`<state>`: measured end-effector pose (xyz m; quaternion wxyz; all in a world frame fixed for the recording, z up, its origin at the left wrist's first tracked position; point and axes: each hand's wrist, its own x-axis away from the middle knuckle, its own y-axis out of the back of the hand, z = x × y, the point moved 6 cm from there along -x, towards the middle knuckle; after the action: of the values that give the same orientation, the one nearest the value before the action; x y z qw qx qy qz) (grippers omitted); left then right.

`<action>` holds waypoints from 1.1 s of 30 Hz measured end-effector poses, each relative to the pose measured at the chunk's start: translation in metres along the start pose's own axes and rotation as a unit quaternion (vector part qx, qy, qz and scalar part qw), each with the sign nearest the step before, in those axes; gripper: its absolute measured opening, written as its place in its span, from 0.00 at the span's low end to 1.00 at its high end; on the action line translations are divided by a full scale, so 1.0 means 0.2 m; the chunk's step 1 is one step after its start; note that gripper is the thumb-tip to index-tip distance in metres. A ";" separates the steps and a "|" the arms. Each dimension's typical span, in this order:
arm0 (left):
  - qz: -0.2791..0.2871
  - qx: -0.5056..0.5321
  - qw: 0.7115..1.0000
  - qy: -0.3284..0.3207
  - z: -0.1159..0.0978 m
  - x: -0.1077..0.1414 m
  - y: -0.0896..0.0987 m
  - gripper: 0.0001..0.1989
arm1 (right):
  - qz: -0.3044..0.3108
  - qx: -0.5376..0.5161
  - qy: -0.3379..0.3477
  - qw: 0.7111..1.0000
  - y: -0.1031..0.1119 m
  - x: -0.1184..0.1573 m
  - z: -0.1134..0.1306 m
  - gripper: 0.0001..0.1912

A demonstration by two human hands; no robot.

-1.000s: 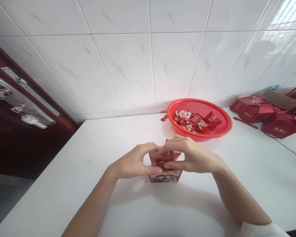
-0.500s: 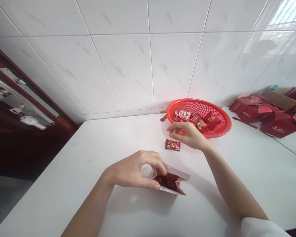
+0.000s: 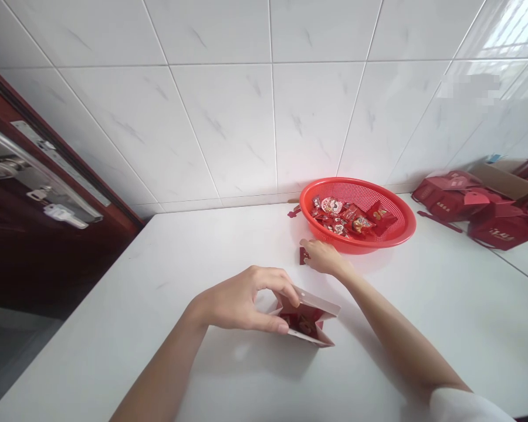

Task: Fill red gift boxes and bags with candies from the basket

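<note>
"What's holding what?"

"The red basket (image 3: pixel 356 190), near the worktop's (image 3: pixel 171 264) back edge and right of its middle, holds wrapped sweets (image 3: pixel 349 217) in mostly red wrappers. The paper box (image 3: pixel 317 300) is out in front of it, mouth spread, with red pieces (image 3: pixel 305 323) inside, too dim to make out"

"And the hands?"

"The left hand (image 3: pixel 242 305) grips the box at the left of its mouth, thumb on the near side, a finger on the far side. The right hand (image 3: pixel 323 257) has its fingers bent down over a small red packet (image 3: pixel 302 256), which lies between basket and box. Part of the packet is covered, so there's no telling whether the fingers have closed on it"

"How much room is there?"

"A broad white stretch runs from the left forearm to the worktop's left edge, and another lies right of the right forearm. Toward the back right corner, two red cartons (image 3: pixel 475 205) sit beside a cardboard box (image 3: pixel 497 179), well apart from the hands"
</note>
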<state>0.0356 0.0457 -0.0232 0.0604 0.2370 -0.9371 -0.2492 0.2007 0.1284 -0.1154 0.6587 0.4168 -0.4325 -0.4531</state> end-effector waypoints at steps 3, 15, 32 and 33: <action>0.001 -0.002 1.000 0.005 0.00 0.00 0.00 0.11 | -0.016 -0.045 0.009 0.999 0.03 0.00 0.02 0.12; -0.027 -0.005 0.998 0.062 0.04 -0.01 0.02 0.13 | -0.087 -0.599 0.167 0.779 0.35 0.20 0.13 0.19; -0.167 -0.002 0.986 0.016 -0.03 0.00 0.08 0.09 | -0.148 -0.516 0.280 0.796 0.43 0.44 0.31 0.11; -0.190 0.006 0.982 0.020 -0.03 0.01 0.09 0.10 | -0.148 -0.512 0.281 0.798 0.44 0.45 0.31 0.11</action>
<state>0.0282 0.0563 -0.0089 0.0294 0.4163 -0.8751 -0.2451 0.1818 0.0542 0.0010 0.7936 0.1865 0.1336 -0.5636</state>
